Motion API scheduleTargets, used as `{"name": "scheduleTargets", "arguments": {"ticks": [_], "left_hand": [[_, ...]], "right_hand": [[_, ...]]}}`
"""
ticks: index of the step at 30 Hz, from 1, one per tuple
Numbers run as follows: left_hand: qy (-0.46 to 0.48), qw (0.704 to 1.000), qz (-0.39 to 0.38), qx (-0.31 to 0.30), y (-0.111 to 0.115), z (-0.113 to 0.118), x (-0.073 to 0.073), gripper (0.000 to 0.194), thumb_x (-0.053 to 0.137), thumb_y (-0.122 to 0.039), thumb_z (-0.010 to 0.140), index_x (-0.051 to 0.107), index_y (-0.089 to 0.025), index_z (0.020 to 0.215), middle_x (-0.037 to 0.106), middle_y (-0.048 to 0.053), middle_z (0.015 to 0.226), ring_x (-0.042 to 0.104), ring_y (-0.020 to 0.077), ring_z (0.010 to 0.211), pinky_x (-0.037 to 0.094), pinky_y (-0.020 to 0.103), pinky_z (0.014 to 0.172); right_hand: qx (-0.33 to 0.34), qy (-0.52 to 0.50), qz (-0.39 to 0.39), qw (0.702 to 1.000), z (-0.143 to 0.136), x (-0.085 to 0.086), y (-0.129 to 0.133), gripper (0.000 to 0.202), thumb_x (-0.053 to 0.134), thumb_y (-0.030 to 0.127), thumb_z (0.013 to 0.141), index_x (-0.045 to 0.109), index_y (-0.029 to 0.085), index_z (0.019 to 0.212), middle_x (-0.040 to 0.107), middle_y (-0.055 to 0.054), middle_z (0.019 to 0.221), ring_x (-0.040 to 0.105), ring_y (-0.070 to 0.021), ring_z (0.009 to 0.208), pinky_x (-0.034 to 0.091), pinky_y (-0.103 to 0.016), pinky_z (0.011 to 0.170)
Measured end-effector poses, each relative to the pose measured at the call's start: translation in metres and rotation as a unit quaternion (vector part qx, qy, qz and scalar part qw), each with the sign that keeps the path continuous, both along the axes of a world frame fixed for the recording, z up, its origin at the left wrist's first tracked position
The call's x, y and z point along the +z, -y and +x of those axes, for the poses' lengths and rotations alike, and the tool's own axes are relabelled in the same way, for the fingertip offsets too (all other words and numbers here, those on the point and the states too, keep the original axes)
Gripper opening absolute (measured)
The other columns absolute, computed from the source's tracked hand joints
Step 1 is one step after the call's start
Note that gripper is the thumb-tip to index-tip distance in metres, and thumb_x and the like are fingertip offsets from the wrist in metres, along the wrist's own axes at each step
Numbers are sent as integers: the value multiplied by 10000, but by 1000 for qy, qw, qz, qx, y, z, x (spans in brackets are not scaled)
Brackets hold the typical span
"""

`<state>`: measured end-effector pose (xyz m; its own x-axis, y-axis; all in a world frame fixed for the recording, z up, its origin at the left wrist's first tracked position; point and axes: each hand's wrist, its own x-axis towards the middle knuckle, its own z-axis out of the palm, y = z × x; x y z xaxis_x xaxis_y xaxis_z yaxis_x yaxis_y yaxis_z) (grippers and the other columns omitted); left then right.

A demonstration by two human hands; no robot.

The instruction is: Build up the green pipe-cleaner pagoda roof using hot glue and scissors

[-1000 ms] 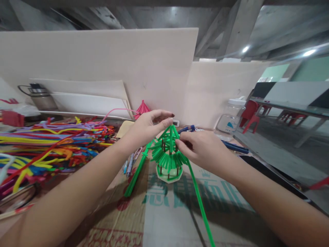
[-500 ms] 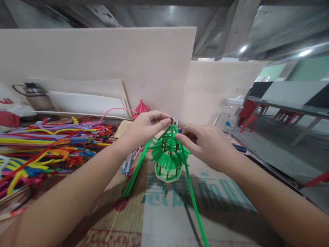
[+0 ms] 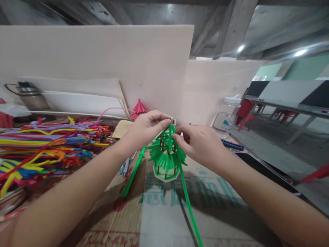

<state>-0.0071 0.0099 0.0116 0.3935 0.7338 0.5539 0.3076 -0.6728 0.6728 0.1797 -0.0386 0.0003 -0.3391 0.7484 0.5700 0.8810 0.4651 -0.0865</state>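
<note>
A small green pavilion model [image 3: 166, 163] made of pipe cleaners stands on an octagonal base, with thin brown posts and a fringed roof. At its peak, my left hand [image 3: 151, 125] pinches the top, thumb and forefinger closed by a short pale stick [image 3: 171, 120]. Just right of the peak, my right hand [image 3: 196, 139] has its thumb and forefinger closed on a green pipe cleaner [image 3: 189, 207], whose long tail slants down toward me. Its fingertips are partly hidden. A bundle of green pipe cleaners [image 3: 132, 178] lies left of the model.
Many coloured pipe cleaners [image 3: 51, 144] are heaped at left. Pens [image 3: 125, 167] lie beside the green bundle. Behind are a pink model [image 3: 138, 108] and white boards [image 3: 84, 103]. A clear bottle [image 3: 226, 115] and a dark flat device [image 3: 264, 171] are at right. Printed cardboard [image 3: 164, 223] covers the table.
The whole view has shifted slightly. My right hand sits a little closer to the peak, and the pipe cleaner's long tail has swung a bit left. My left hand keeps its pinch.
</note>
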Motion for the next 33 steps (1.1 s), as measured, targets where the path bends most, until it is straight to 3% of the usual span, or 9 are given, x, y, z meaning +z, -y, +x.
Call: {"name": "scheduleTargets", "arguments": {"ticks": [13,19,25,33], "left_hand": [[-18,999,26,18,4,3,2,242,635,-370,869,732,-151,909,733,58,939,649,175,853,495,273,793],[-22,999,39,14,5,3,4,230,633,-363,871,728,-156,898,729,54,926,645,173,846,492,269,782],[-27,998,56,8,5,2,3,230,622,-355,887,730,-153,907,720,58,940,638,171,863,482,264,794],[5,999,48,8,3,1,2,208,604,-330,901,690,-140,907,707,48,919,630,162,847,478,257,769]], "right_hand": [[28,-17,31,999,0,-3,-2,236,484,291,940,691,188,894,645,-6,647,554,-155,596,258,-291,569],[37,-56,-32,997,0,1,-1,212,499,294,934,681,199,885,643,15,652,526,-130,562,268,-276,559],[40,-54,-16,998,0,0,-2,206,509,285,937,685,198,874,641,15,648,528,-131,569,276,-273,562],[46,-90,-7,995,7,3,-2,273,509,397,962,649,195,845,626,19,629,505,-116,537,266,-268,548]]}}
